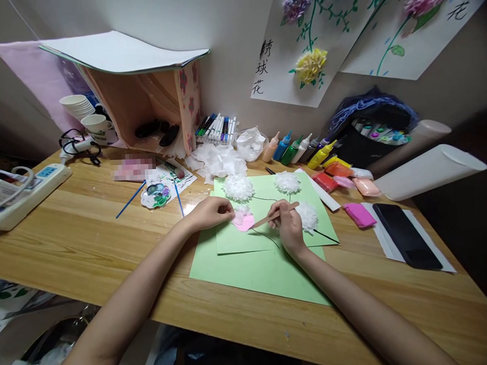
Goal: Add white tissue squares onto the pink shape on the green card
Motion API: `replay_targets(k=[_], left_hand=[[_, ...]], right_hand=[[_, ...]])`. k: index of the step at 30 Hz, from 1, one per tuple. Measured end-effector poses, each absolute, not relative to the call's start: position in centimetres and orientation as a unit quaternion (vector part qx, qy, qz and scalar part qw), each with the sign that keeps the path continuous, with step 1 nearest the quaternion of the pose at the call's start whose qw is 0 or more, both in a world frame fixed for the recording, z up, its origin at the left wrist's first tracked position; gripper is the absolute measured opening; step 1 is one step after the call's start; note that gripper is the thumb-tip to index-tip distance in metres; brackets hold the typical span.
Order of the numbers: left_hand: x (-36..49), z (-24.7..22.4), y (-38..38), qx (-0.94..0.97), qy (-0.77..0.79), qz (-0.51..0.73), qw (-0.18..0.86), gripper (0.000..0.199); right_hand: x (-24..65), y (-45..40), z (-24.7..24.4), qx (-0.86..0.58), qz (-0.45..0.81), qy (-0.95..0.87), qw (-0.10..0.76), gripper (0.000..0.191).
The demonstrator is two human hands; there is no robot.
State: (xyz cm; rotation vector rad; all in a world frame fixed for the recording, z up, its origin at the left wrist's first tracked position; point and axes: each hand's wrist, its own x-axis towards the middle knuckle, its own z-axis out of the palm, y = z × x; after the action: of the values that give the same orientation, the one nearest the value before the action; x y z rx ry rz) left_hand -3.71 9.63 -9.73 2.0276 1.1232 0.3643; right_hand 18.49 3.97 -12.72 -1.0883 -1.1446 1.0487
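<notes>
My right hand [287, 223] grips a flat wooden craft stick [264, 219], whose tip touches a pink patch of clay [245, 223] on the upper green sheet [237, 244]. At the left edge of that patch, my left hand [216, 211] is closed in a pinch; what its fingertips hold is too small to make out. A little white tissue [242, 209] sits along the patch's top. Three fluffy white paper flowers, among them one at top left [238, 188], stand on the sheet with dark drawn stems. My right hand partly covers the lowest flower [308, 217].
Crumpled white tissue [221, 161], markers [217, 128] and paint bottles [284, 146] line the back. Clay packets [333, 179] and a black phone [407, 235] lie right. A paint palette [156, 195], brushes [131, 199] and a power strip [32, 195] are left.
</notes>
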Motion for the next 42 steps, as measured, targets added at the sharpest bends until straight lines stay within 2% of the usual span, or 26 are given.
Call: replay_targets(k=[7, 14, 17, 29, 37, 42], left_hand=[[-3.4, -10.2, 9.5, 0.794, 0.450, 0.173, 0.370, 0.018], [-2.8, -10.4, 9.5, 0.796, 0.464, 0.189, 0.340, 0.018], [-2.6, -10.5, 9.4, 0.795, 0.472, 0.188, 0.331, 0.017], [-1.9, -10.9, 9.2, 0.787, 0.502, 0.202, 0.296, 0.017], [-1.6, -10.9, 8.7, 0.784, 0.524, 0.184, 0.277, 0.019], [-1.4, -11.2, 8.5, 0.784, 0.528, 0.187, 0.265, 0.018]], right_hand=[[18.0, 3.0, -12.5, -0.386, 0.281, -0.665, 0.575, 0.024], [17.5, 3.1, -11.7, -0.354, 0.103, -0.817, 0.443, 0.017], [17.5, 3.2, -11.7, -0.356, 0.069, -0.832, 0.419, 0.017], [16.9, 3.9, -11.3, -0.370, 0.047, -0.833, 0.409, 0.015], [15.9, 4.9, -11.6, -0.460, 0.111, -0.741, 0.477, 0.029], [16.3, 4.6, -12.8, -0.461, 0.158, -0.691, 0.533, 0.030]])
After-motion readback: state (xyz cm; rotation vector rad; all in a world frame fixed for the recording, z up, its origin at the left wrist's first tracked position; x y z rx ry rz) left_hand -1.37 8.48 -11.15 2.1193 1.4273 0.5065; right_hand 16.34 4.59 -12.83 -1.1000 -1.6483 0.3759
